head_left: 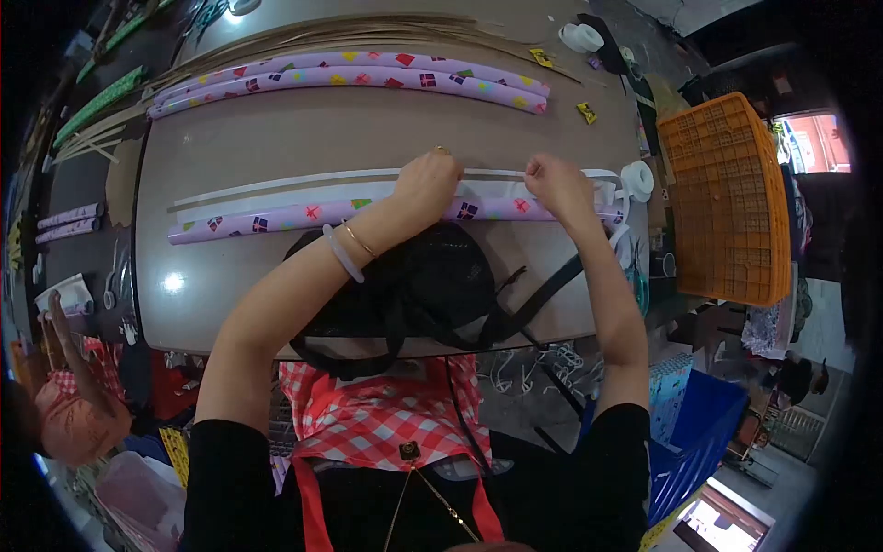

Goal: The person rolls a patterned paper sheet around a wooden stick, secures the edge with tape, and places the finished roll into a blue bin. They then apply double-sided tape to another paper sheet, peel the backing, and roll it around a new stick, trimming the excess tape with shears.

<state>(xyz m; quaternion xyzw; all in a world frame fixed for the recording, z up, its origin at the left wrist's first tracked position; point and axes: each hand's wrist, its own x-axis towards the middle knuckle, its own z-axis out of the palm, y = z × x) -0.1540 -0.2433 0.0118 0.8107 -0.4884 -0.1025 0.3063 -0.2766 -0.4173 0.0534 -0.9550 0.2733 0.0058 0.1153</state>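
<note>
A lilac patterned wrapping-paper roll [303, 215] lies crosswise on the table in front of me, its white edge facing away. Along that edge runs a strip of white tape [276, 182], passing by both hands toward a white tape roll [636, 181] on the right. My left hand [428, 187], with a bracelet and bangle on the wrist, is closed over the strip near the middle. My right hand [562, 190] is closed in a pinch at the strip, farther right. The fingertips of both hands are partly hidden. A black bag [405, 285] lies under my forearms.
More patterned rolls [349, 77] lie at the far side before long thin brown strips [349, 35]. An orange crate [727, 198] stands right of the table. Scissors [639, 287] lie at the right edge. Another person [78, 405] works at the left.
</note>
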